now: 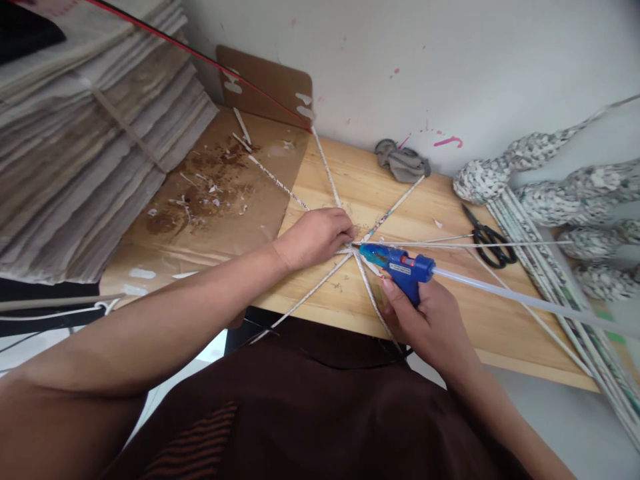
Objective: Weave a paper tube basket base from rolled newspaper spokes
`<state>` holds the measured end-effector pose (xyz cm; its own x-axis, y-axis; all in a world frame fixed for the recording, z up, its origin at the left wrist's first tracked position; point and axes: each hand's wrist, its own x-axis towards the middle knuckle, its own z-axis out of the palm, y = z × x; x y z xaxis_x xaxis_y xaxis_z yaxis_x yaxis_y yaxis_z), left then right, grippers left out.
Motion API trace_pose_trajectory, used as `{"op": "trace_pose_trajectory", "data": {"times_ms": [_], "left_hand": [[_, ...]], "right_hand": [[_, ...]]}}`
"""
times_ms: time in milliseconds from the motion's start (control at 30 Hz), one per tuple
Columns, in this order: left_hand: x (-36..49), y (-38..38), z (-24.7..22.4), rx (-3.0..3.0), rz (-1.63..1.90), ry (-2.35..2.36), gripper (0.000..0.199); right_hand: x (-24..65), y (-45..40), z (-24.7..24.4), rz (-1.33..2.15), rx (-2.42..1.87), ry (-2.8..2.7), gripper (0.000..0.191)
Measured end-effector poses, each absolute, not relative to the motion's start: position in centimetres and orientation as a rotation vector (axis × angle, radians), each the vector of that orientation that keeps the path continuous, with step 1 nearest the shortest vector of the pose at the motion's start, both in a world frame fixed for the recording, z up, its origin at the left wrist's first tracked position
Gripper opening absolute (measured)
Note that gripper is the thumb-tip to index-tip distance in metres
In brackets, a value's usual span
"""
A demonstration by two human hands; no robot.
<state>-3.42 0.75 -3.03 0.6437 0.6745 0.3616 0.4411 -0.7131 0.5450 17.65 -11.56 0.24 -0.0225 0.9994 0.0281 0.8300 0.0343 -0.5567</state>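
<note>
Beneath left hand (323, 235), crossed paper rods (370, 283); touching.

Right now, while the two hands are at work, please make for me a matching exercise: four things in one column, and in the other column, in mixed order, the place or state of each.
Column one
1. Glue gun
2. Scissors
3. Grey cloth
4. Stack of paper

Column two
A. Crumpled, close to the wall
B. At the left, with a band around it
C. In the right hand
D. On the wooden table, beside the long thin rods

Right pairs: 1-C, 2-D, 3-A, 4-B
</note>
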Motion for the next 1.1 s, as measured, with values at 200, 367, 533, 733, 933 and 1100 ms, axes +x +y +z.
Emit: {"op": "trace_pose_trajectory", "data": {"times_ms": [200,367,533,733,933,1100], "left_hand": [[-3.5,0.7,-3.1,2.456,0.788,0.87,0.013],[-3.6,0.7,-3.3,2.466,0.816,0.845,0.013],[-3.7,0.6,-3.2,2.468,0.826,0.826,0.013],[-3.7,0.5,-3.3,2.489,0.828,0.794,0.015],[-3.9,0.4,-3.3,2.595,0.772,0.78,0.019],[-3.9,-0.9,-2.2,2.772,0.512,0.747,0.024]], "right_hand": [[17.4,-11.7,0.2,0.454,-1.865,-1.996,0.038],[17.1,-11.8,0.2,0.327,-1.814,-2.112,0.031],[17.3,-12.0,0.7,0.309,-1.764,-2.164,0.028],[18.0,-12.5,0.8,0.694,-1.89,-1.659,0.035],[17.5,-12.2,0.1,1.128,-1.742,-1.171,0.041],[17.2,-12.0,-0.6,1.198,-1.604,-1.019,0.035]]}}
